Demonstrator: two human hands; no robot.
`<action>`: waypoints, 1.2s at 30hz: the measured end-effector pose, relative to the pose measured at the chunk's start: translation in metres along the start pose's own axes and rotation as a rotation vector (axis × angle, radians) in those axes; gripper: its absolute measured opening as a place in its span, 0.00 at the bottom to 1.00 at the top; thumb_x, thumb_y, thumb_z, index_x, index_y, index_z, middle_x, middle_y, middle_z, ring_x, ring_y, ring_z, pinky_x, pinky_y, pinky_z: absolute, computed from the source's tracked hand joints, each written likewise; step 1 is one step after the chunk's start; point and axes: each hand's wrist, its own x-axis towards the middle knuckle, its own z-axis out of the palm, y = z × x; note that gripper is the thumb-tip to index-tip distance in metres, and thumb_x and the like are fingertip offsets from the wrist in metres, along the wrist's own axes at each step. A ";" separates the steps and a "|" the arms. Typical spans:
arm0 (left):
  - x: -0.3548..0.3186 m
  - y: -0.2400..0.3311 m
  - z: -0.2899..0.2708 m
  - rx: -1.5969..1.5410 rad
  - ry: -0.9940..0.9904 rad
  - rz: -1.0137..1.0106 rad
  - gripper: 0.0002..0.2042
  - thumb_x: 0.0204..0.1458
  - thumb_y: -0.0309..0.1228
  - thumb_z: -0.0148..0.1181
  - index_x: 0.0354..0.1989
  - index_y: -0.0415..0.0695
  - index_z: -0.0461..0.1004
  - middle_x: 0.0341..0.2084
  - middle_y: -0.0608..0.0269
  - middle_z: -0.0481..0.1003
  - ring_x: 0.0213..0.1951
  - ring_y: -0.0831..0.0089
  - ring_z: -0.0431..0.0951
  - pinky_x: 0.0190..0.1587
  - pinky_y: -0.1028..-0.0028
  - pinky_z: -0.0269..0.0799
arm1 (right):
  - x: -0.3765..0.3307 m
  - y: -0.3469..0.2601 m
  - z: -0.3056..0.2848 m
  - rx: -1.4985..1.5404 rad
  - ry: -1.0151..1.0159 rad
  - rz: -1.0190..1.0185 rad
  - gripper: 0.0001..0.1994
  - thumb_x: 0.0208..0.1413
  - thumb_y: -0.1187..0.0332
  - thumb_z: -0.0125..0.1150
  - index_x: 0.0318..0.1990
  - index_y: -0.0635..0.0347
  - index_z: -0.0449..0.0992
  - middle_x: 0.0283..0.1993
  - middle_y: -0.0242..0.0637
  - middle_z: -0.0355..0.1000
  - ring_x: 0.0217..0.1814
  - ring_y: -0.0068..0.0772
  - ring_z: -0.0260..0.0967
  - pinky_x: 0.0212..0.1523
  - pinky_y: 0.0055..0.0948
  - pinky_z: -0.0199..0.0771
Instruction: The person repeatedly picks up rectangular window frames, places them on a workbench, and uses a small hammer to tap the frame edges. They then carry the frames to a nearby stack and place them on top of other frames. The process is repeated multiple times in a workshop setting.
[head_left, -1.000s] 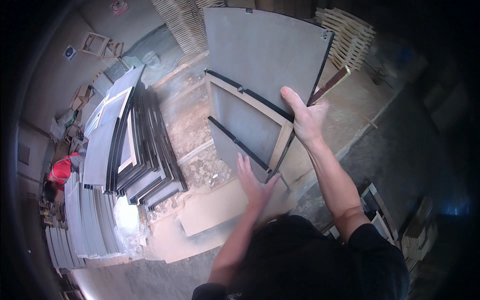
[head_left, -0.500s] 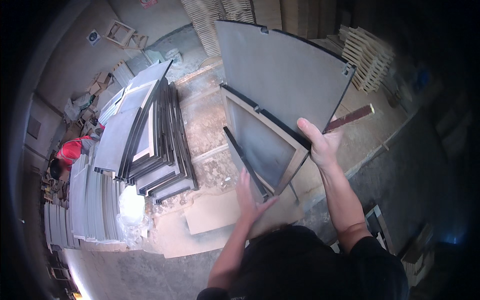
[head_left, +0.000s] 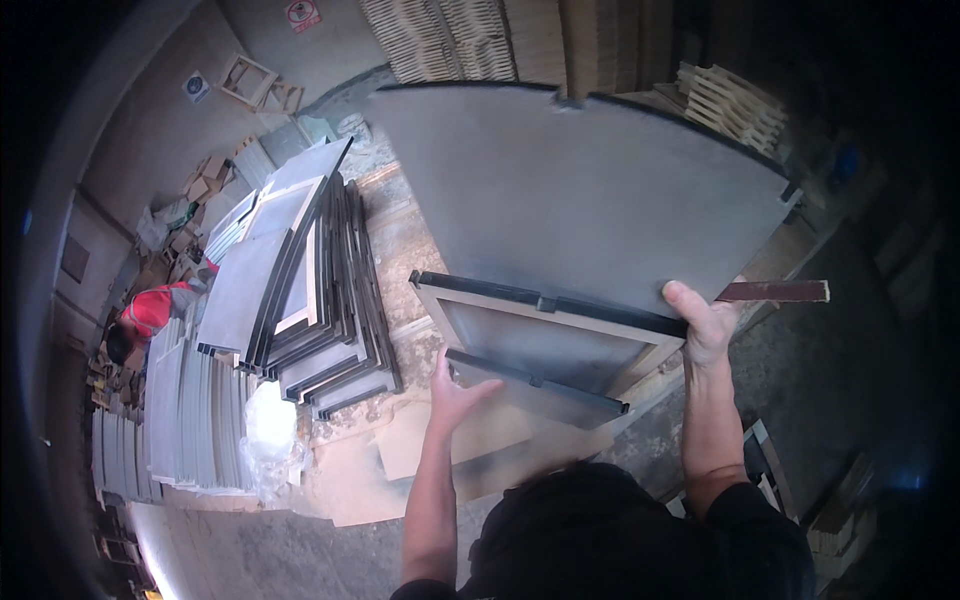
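Note:
A large grey panel [head_left: 590, 190] with black notched edging stands tilted in front of me. At its lower right corner my right hand [head_left: 710, 325] grips it, thumb over the face. From the same hand a flat dark-red stick [head_left: 775, 291] sticks out to the right; its grip is hidden. Below the large panel is a pale wooden frame with a grey inset [head_left: 540, 340] and a black top edge. Nearest me, a smaller-looking grey panel [head_left: 540, 395] with a black edge leans. My left hand [head_left: 458, 393] closes around its left end, thumb on the near side.
Left of the workbench [head_left: 395, 225] top's bare strip rises a stack of black-edged panels [head_left: 330, 290]. Beyond it are upright grey sheets [head_left: 190, 420] and a person in red [head_left: 155, 310] bending down. Clear plastic wrap [head_left: 270, 440] lies nearby. Slatted wood stacks [head_left: 735, 110] stand at the back.
The large panel and the framed one have swung round and come lower and rightward. My right hand moved right with the stick. My left hand shifted left and up to the near panel's left end.

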 end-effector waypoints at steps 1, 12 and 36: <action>-0.002 0.006 0.002 -0.028 -0.004 -0.018 0.46 0.34 0.31 0.83 0.63 0.32 0.61 0.51 0.50 0.75 0.53 0.66 0.76 0.55 0.67 0.73 | 0.000 -0.001 -0.004 -0.020 0.037 0.021 0.19 0.48 0.72 0.71 0.48 0.66 0.77 0.44 0.37 0.76 0.44 0.29 0.73 0.50 0.29 0.72; -0.045 0.055 0.002 0.454 0.104 0.625 0.27 0.38 0.33 0.81 0.43 0.41 0.70 0.37 0.52 0.78 0.40 0.58 0.80 0.44 0.66 0.76 | 0.028 0.020 -0.051 -0.008 0.549 -0.184 0.15 0.52 0.77 0.69 0.48 0.70 0.76 0.42 0.35 0.75 0.39 0.28 0.74 0.41 0.28 0.76; -0.078 0.025 0.108 0.573 -0.374 0.895 0.12 0.52 0.23 0.59 0.45 0.38 0.74 0.47 0.48 0.78 0.50 0.48 0.79 0.52 0.54 0.76 | 0.036 0.085 -0.180 -0.243 0.792 -0.179 0.10 0.44 0.71 0.69 0.32 0.69 0.82 0.31 0.36 0.77 0.33 0.30 0.74 0.40 0.29 0.74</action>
